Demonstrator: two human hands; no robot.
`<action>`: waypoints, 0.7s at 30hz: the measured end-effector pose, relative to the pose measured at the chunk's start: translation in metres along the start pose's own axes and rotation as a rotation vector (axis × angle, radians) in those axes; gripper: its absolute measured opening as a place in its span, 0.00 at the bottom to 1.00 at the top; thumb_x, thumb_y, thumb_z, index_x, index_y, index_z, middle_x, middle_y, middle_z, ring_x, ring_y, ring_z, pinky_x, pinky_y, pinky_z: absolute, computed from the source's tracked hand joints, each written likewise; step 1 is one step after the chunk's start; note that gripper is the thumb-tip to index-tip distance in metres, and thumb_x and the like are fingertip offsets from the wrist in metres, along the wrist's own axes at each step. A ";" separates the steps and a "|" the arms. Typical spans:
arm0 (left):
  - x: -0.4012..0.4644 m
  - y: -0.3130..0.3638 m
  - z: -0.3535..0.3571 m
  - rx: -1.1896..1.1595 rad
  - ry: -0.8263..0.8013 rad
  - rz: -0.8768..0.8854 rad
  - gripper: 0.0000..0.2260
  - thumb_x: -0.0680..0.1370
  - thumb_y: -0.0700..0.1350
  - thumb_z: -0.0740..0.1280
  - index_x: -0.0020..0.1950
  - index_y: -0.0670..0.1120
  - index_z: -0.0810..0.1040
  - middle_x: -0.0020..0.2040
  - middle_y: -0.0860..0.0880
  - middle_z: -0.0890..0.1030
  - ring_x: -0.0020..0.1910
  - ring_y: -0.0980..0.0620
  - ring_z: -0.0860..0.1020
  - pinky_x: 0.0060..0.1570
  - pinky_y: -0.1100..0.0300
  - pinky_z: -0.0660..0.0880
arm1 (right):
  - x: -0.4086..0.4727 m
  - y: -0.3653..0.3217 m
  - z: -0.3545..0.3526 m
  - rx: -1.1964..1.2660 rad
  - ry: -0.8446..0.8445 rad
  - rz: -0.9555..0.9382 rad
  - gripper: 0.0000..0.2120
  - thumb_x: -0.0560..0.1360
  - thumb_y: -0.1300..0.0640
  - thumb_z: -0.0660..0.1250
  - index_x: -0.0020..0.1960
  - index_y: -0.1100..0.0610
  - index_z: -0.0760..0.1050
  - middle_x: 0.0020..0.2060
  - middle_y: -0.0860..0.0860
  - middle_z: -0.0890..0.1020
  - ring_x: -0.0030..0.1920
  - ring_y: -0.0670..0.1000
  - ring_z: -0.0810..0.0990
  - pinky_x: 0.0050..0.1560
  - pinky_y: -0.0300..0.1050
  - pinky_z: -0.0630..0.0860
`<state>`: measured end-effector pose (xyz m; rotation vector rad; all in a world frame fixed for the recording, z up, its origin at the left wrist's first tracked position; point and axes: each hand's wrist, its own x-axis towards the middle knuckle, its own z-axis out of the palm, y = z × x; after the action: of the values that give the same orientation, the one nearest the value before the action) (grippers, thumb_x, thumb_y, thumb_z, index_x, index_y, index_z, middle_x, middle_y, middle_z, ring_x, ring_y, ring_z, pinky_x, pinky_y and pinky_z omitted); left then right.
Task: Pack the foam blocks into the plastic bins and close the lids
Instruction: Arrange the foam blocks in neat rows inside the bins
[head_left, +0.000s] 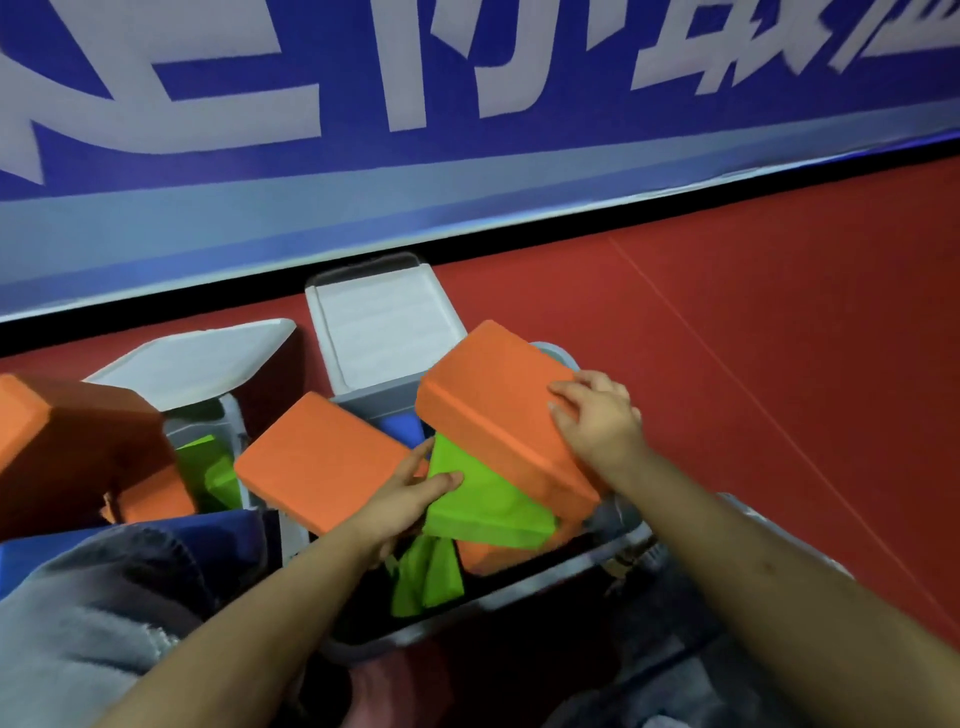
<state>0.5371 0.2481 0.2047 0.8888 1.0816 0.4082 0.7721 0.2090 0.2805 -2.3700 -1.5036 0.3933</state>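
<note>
A grey plastic bin (519, 603) stands open in front of me, its white lid (384, 332) raised at the back. My right hand (597, 415) grips the near end of an orange foam block (493, 410) tilted over the bin. My left hand (410, 499) holds another orange block (322, 457) at the bin's left rim, its fingers also touching a green block (483, 504) inside. More green, orange and blue blocks lie lower in the bin, partly hidden.
A second grey bin (228, 415) stands to the left with its white lid (192, 364) up and a green block (208, 467) inside. Large orange blocks (67, 447) are stacked at far left. Red floor (779, 338) extends right; a blue banner wall (467, 130) runs behind.
</note>
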 end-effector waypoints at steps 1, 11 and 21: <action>0.007 0.004 0.002 -0.025 0.013 0.007 0.28 0.74 0.43 0.72 0.71 0.58 0.66 0.54 0.44 0.83 0.53 0.43 0.82 0.53 0.49 0.79 | 0.007 -0.008 0.000 -0.019 0.028 -0.012 0.16 0.77 0.47 0.61 0.65 0.43 0.73 0.68 0.48 0.69 0.68 0.53 0.65 0.65 0.51 0.62; 0.092 0.010 0.034 -0.093 0.134 0.038 0.33 0.75 0.38 0.70 0.75 0.54 0.59 0.60 0.44 0.80 0.56 0.44 0.80 0.57 0.47 0.77 | 0.068 -0.007 0.032 -0.064 -0.235 -0.046 0.30 0.78 0.40 0.56 0.77 0.48 0.53 0.77 0.50 0.53 0.76 0.55 0.51 0.74 0.58 0.53; 0.113 -0.015 0.033 0.135 0.233 -0.092 0.18 0.76 0.28 0.59 0.65 0.37 0.68 0.36 0.46 0.75 0.28 0.55 0.73 0.29 0.63 0.71 | 0.056 0.021 0.061 -0.264 -0.215 -0.223 0.34 0.72 0.35 0.62 0.74 0.42 0.56 0.75 0.48 0.55 0.69 0.56 0.58 0.67 0.59 0.59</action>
<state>0.6145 0.3022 0.1331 0.9214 1.3723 0.3715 0.7886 0.2580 0.2127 -2.3761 -2.0076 0.4299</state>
